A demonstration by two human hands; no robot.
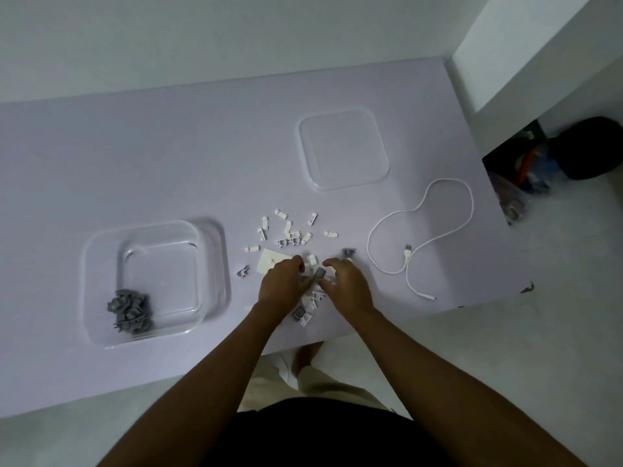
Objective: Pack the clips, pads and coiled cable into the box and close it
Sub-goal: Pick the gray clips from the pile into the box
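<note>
Gathering the clips (289, 242) should be fiddly: light, stiff plastic, best pinched by the sides. The left hand (281, 281) and right hand (347, 284) curl over the pile; I cannot tell whether either grips one. The box (158, 264) lies left of the left hand, and the limp cable (408, 248) right of the right hand.

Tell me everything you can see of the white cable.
The white cable is a thin, plastic-looking USB lead, uncoiled. It lies flat on the lavender table in a loose open loop, right of the scattered white clips. One end carries a USB plug, the other a smaller connector near the table's front edge. Nothing touches it.
</note>
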